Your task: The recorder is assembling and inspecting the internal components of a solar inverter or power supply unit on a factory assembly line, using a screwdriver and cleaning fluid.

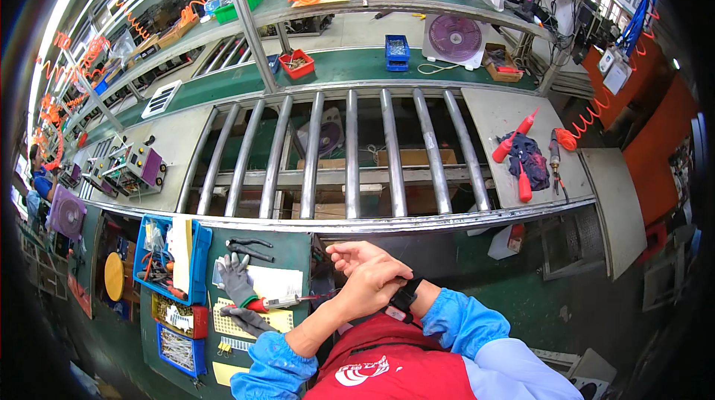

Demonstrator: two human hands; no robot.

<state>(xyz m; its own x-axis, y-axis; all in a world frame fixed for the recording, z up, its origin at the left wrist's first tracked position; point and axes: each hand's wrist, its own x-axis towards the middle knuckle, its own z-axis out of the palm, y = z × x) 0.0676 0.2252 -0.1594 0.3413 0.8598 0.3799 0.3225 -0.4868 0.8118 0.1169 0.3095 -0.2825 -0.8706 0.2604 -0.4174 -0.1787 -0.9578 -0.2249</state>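
Observation:
My left hand (372, 284) reaches across my right wrist. Its fingers are closed at a black wrist strap (406, 296), which carries a small device at its lower end. Partly hidden behind it, my right hand (354, 255) points left with fingers loosely bent and apart, holding nothing. Both forearms wear light blue sleeve covers. Left of my hands, a green bench top (287, 247) bears a grey work glove (236, 278), a red and grey electric screwdriver (272, 303), white paper and a yellow sheet of round stickers.
A roller conveyor (351, 154) spans the front. On the bench's left stand a blue tool bin (199, 266) and smaller parts bins. Red bottles (524, 184) and a dark cloth lie on the right-hand plate, beside an air tool (555, 154). Metal units (134, 169) stand at left.

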